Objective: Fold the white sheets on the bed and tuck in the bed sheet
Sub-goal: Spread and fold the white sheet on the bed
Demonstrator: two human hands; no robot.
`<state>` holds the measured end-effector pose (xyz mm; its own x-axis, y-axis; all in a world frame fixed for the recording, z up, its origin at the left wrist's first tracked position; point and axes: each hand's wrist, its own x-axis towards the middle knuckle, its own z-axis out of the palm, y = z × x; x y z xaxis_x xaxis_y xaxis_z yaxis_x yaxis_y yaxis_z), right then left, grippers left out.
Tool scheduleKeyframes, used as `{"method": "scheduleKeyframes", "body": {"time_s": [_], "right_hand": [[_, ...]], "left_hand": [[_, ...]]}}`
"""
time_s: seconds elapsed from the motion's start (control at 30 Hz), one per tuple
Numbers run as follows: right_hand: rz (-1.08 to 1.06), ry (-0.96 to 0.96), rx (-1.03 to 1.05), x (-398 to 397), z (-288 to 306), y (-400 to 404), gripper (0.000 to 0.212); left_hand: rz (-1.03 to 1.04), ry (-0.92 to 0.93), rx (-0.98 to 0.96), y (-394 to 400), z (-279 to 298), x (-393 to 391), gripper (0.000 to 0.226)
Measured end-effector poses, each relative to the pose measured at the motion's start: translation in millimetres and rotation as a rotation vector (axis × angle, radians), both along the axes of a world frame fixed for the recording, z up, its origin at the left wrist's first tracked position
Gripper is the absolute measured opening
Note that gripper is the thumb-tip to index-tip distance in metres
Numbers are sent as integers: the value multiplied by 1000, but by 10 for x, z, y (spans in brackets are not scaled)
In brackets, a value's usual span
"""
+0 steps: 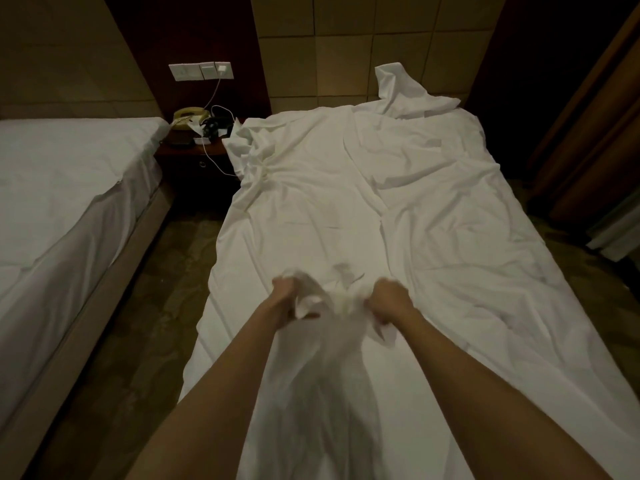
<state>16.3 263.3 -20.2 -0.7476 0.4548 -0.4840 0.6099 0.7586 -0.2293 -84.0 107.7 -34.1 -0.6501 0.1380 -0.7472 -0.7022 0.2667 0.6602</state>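
A wrinkled white sheet [363, 188] covers the bed ahead of me, bunched at the far left corner and flipped up against the headboard wall at the far right. My left hand [285, 294] and my right hand [389, 297] are both fisted on a gathered bunch of the white sheet [337, 299], lifted a little above the bed's near middle. The cloth hangs down between my forearms and is blurred. The mattress beneath is hidden by the sheet.
A second made bed [62, 188] stands at the left across a narrow carpeted aisle [156, 306]. Between the beds, a nightstand [194, 150] carries a telephone [188, 117], dark items and a charging cable. Curtains [595, 133] hang at the right.
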Motion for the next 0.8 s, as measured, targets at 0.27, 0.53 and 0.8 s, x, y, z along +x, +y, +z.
{"method": "scheduleKeyframes", "body": {"time_s": [0.27, 0.53, 0.8], "right_hand": [[-351, 1407, -226, -787, 1287, 308, 23], [-177, 1023, 1, -334, 578, 484, 47], [33, 277, 288, 704, -784, 483, 47]], "left_hand": [[-157, 1223, 294, 721, 1821, -632, 46], [-594, 1357, -272, 374, 741, -539, 53], [-1103, 999, -826, -471, -633, 102, 45]]}}
